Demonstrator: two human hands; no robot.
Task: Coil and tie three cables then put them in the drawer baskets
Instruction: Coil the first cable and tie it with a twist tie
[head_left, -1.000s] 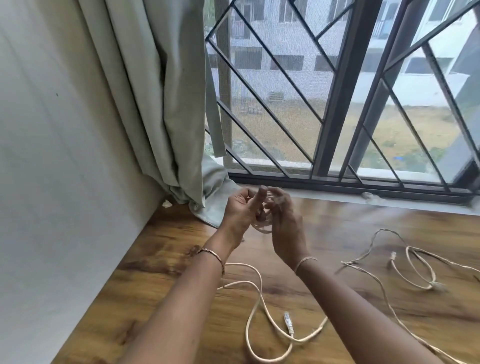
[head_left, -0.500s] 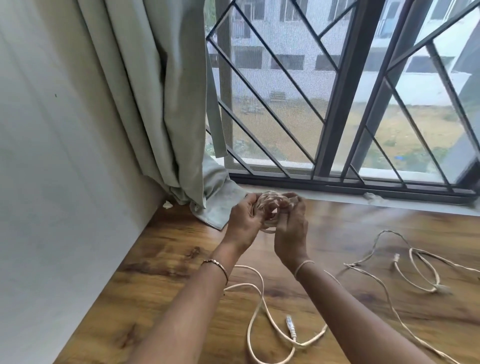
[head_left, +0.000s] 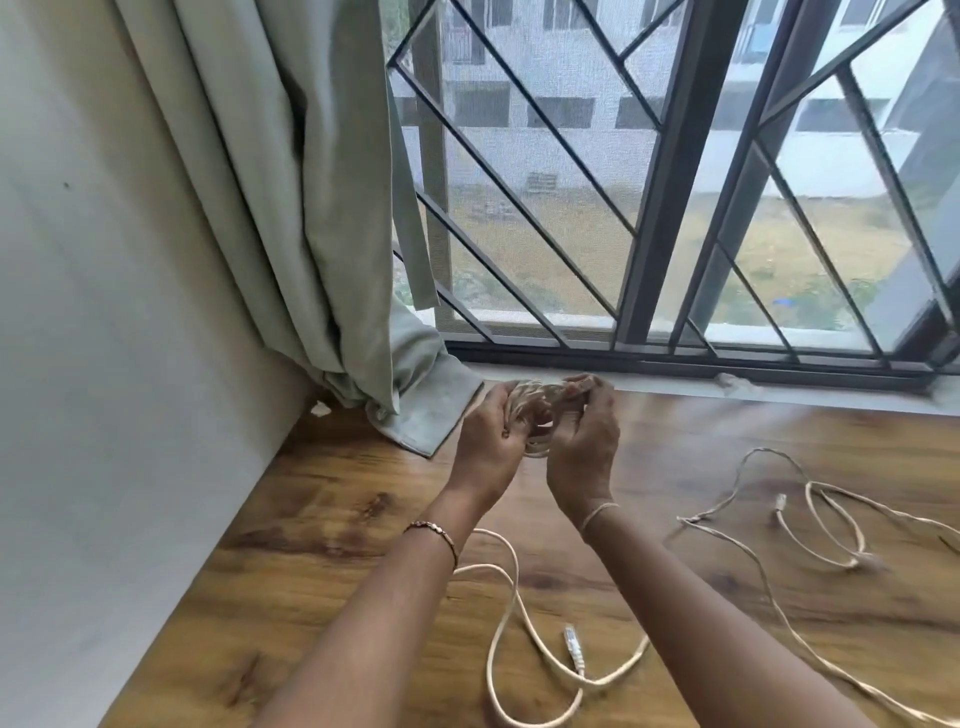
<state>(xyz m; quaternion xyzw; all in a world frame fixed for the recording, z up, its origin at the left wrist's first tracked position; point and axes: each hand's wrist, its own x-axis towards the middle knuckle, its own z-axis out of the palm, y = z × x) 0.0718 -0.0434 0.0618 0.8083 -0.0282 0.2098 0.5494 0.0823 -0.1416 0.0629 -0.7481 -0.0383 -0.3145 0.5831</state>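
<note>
A small coil of cream cable (head_left: 537, 415) is held up above the wooden table between both hands. My left hand (head_left: 491, 436) grips its left side, and my right hand (head_left: 584, 436) pinches the coil's right side near the top. A second cream cable (head_left: 511, 613) lies loose on the table under my forearms, its clear plug (head_left: 573, 643) pointing toward me. A third cream cable (head_left: 831, 525) sprawls in loops at the right. Drawer baskets are out of view.
The wooden table (head_left: 322, 561) meets a pale wall on the left and a barred window (head_left: 649, 208) at the back. A grey-green curtain (head_left: 311, 208) hangs in the back-left corner, its hem resting on the table.
The cable bundle has grown more visible between my hands, which shifted slightly as they wound it. The cables on the table lie as before.
</note>
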